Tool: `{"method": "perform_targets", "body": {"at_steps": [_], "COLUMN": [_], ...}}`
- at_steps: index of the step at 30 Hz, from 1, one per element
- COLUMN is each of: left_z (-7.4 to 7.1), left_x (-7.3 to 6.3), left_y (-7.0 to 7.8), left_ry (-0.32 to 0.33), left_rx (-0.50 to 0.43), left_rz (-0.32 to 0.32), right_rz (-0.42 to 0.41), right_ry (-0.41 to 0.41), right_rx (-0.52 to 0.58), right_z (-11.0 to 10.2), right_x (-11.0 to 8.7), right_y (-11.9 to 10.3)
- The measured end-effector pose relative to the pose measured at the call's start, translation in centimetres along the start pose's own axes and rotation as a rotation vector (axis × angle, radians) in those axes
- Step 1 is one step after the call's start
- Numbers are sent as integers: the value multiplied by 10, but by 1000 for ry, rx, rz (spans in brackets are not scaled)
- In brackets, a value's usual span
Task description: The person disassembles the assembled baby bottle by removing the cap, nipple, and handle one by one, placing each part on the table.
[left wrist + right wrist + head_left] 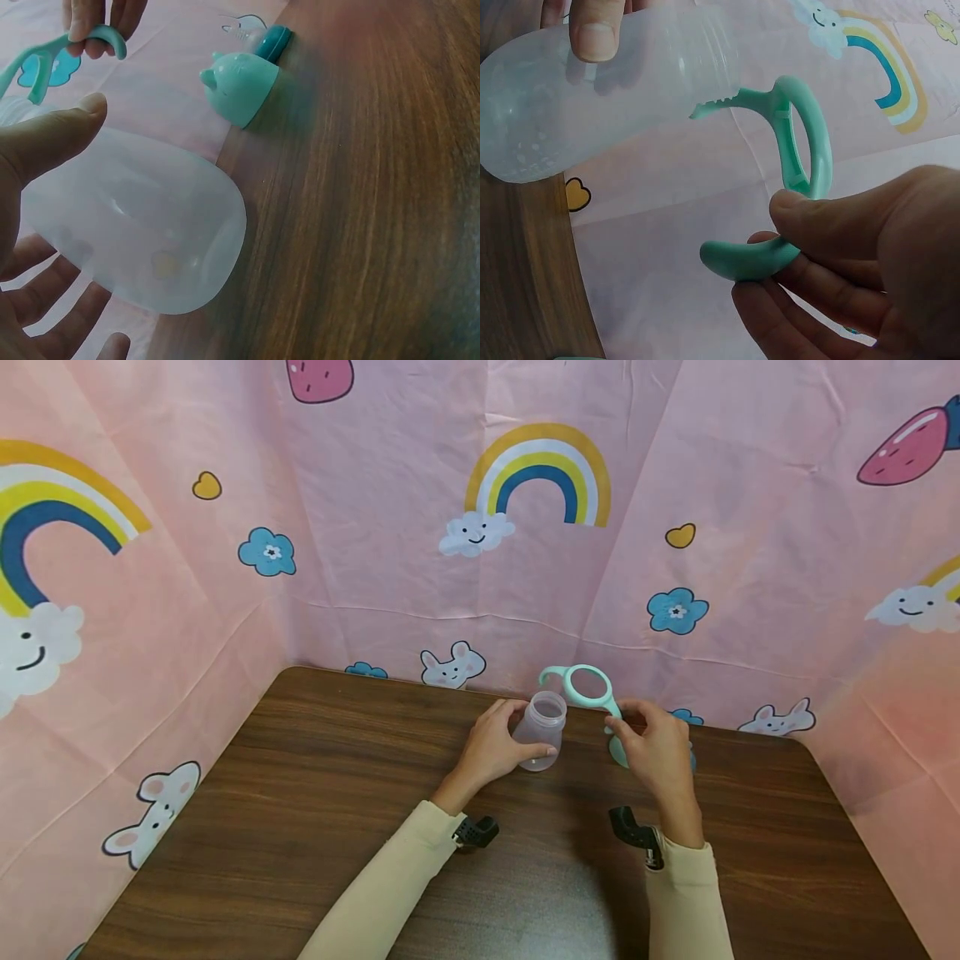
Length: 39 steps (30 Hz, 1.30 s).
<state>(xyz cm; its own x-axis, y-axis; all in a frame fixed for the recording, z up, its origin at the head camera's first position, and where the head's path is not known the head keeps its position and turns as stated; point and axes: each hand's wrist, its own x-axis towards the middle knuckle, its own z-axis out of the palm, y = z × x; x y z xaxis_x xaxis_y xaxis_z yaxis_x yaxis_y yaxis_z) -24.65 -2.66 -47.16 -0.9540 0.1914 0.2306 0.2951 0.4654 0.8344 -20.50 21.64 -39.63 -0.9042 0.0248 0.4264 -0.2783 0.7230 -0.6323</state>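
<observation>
In the head view my left hand [489,745] holds a translucent baby bottle [542,737] by its side, with the open mouth up. The thumb lies across the near side in the left wrist view. My right hand [657,750] pinches one curved grip of a mint-green bottle handle [553,671], whose ring is held beside the bottle's neck. The right wrist view shows the handle's other arm close to the bottle mouth; whether they touch I cannot tell. A mint cap with small ears [241,88] stands on the table, partly hidden behind my right hand in the head view.
Beside the cap is a clear nipple with a teal collar [274,43]. The brown wooden table [315,793] ends at a pink printed cloth [390,568] behind and at both sides. Black wrist mounts [478,832] sit on both sleeves.
</observation>
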Motion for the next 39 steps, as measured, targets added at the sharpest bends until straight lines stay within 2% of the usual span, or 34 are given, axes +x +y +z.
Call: {"method": "perform_targets", "body": {"at_steps": [13, 39], "left_z": [0, -2], "left_x": [0, -1], "left_y": [1, 3], "left_ry": [-8, -10], "left_rx": [-5, -4], "left_rz": [-16, -11], "right_rz": [33, 135], "right_ry": [-14, -100], "right_rx": [-49, -78], "right_z": [3, 16], "right_x": [1, 1], "right_y": [6, 25]}}
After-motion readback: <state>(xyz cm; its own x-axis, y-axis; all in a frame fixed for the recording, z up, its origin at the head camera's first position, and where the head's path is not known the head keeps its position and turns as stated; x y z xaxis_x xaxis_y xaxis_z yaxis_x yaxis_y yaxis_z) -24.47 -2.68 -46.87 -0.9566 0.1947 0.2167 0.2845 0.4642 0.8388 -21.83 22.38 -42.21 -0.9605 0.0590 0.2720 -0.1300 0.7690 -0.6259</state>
